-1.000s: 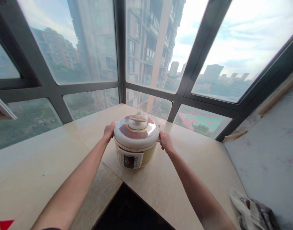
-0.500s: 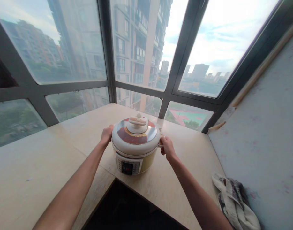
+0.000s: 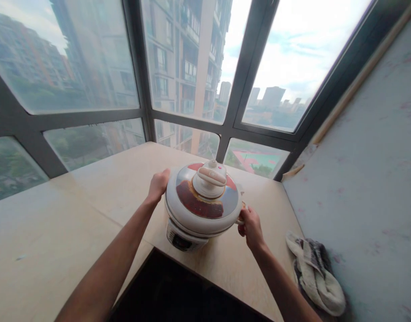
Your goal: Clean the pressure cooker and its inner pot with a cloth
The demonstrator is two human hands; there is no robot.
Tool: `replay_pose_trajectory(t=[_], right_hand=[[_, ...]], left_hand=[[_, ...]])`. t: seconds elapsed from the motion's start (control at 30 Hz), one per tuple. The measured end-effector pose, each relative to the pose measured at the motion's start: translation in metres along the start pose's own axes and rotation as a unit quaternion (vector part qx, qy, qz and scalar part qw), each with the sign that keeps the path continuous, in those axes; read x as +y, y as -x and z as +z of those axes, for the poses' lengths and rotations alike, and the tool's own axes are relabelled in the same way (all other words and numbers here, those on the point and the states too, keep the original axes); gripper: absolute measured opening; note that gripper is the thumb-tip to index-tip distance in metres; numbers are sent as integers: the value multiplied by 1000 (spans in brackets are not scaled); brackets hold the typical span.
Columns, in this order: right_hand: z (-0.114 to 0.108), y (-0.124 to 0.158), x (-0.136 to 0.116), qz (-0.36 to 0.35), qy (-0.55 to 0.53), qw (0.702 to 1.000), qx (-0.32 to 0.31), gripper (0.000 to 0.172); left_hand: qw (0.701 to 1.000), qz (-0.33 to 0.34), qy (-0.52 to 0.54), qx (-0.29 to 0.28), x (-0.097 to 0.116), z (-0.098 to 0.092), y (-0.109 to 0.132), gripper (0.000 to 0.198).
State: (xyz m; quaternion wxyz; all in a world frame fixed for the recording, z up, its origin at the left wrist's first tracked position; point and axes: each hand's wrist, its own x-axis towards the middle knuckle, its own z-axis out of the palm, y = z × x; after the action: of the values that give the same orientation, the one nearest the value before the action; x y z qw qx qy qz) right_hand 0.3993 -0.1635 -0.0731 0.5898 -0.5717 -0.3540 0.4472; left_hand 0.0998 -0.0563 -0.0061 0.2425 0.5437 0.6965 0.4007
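A round white electric pressure cooker with a metal-and-red lid and a knob on top sits tilted toward me near the front edge of a pale wooden counter. My left hand grips the cooker's left side at the lid rim. My right hand is closed around the small side handle on its right. The control panel on its front is partly hidden under the tilted lid.
A crumpled grey-and-white cloth lies on the counter at the right by a pale wall. Dark-framed windows close off the back. A dark gap opens below the counter's front edge.
The cooker has been tipped toward me and shifted a little right and nearer. Both hands stayed on its sides; the right one dropped lower. The view swung right, showing more cloth.
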Motion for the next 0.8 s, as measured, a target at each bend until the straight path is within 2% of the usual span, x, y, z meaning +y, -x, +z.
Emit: replay_pose_trajectory(t=[0.23, 0.37, 0.5, 0.63, 0.8], right_hand=[[-37, 18, -2, -22, -77, 995, 58, 36], [-62, 28, -3, -28, -74, 994, 79, 37], [-84, 39, 6, -40, -86, 992, 87, 40], [-96, 50, 18, -35, -114, 987, 111, 44], [-105, 59, 28, 0, -128, 979, 158, 48]], left_hand=[[999, 19, 42, -10, 13, 38, 26, 41], [996, 26, 82, -32, 34, 55, 36, 42], [993, 56, 92, -43, 64, 65, 43, 42], [991, 91, 86, -40, 93, 72, 51, 42], [987, 127, 84, -51, 114, 77, 67, 41]])
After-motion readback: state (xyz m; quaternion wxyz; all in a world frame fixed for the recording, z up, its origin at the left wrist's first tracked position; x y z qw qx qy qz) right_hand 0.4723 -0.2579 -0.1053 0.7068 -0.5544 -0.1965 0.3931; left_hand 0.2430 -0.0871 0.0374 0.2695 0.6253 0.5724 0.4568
